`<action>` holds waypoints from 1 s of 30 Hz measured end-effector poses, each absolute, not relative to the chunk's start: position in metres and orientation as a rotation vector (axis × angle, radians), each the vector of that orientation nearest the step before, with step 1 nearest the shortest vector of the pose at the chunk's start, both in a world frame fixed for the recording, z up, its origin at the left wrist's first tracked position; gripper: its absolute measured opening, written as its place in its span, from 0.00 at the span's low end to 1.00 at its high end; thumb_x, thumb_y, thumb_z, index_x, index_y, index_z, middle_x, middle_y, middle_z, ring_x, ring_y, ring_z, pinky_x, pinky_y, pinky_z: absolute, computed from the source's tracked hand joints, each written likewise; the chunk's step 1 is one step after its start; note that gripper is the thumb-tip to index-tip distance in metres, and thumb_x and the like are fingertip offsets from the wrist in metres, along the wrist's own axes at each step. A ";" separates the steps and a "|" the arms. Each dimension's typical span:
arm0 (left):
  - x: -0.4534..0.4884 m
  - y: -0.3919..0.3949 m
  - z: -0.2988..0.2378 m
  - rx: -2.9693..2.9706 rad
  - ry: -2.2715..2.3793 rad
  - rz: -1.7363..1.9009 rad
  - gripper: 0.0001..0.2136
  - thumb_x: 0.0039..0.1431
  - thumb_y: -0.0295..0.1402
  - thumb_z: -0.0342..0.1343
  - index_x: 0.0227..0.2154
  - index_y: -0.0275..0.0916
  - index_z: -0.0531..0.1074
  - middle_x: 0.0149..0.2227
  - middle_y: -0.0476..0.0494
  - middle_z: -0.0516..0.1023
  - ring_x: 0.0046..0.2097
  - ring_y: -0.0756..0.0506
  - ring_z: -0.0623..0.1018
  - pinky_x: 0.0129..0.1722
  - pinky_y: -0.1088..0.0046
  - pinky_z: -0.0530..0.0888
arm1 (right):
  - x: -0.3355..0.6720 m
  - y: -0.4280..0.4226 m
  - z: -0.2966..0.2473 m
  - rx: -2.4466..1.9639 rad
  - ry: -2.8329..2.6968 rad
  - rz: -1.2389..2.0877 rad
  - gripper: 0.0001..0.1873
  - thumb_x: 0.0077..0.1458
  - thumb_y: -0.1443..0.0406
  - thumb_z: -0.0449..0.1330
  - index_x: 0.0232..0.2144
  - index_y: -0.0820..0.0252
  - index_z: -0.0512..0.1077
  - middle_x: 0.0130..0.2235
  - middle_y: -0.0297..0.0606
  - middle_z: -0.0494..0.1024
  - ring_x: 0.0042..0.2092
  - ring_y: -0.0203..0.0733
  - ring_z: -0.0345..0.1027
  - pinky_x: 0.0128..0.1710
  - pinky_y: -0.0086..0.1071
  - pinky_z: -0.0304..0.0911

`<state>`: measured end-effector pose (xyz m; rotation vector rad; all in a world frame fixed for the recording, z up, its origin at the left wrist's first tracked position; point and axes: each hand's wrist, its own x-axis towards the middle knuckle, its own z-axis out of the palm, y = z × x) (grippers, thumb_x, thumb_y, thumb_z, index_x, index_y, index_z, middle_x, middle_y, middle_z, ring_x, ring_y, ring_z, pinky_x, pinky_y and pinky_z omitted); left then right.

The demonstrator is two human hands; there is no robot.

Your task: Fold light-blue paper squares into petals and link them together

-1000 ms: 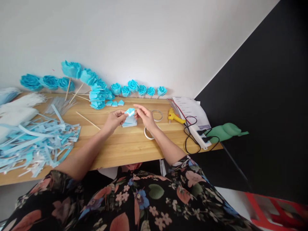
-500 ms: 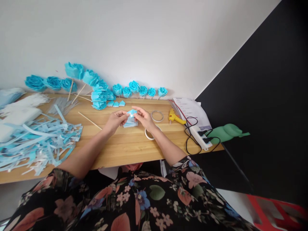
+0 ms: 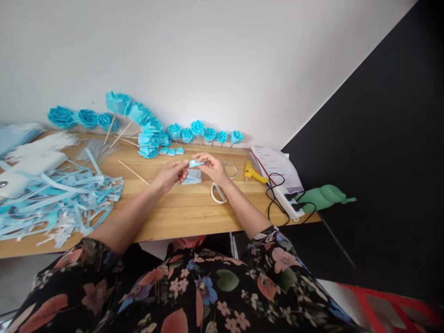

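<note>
My left hand [image 3: 172,173] and my right hand [image 3: 212,167] meet above the middle of the wooden table [image 3: 180,208], both pinching one small light-blue paper piece [image 3: 195,163]. Just beneath the hands lies a small stack of blue paper pieces [image 3: 194,176]. Behind them, along the wall, stands a row of finished blue paper roses [image 3: 204,134], some on wooden sticks. A loose wooden stick [image 3: 133,172] lies to the left of my left hand.
A heap of blue and white paper strips [image 3: 58,199] covers the table's left side. Two tape rings [image 3: 218,193] lie by my right wrist. A yellow glue gun [image 3: 254,172], a white power strip [image 3: 289,203] with black cable and papers sit at the right end.
The paper piece has been flattened between my fingertips and my hands have drawn slightly closer together. The view has shifted a little to the left.
</note>
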<state>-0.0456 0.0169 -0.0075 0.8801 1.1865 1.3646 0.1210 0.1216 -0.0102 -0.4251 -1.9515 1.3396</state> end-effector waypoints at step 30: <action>-0.089 0.039 -0.030 0.585 1.356 1.829 0.11 0.58 0.39 0.55 0.26 0.37 0.71 0.14 0.54 0.67 0.16 0.54 0.64 0.15 0.80 0.55 | 0.036 0.200 -0.019 -1.155 -2.635 0.553 0.19 0.59 0.64 0.62 0.53 0.59 0.75 0.54 0.42 0.79 0.54 0.46 0.73 0.56 0.36 0.64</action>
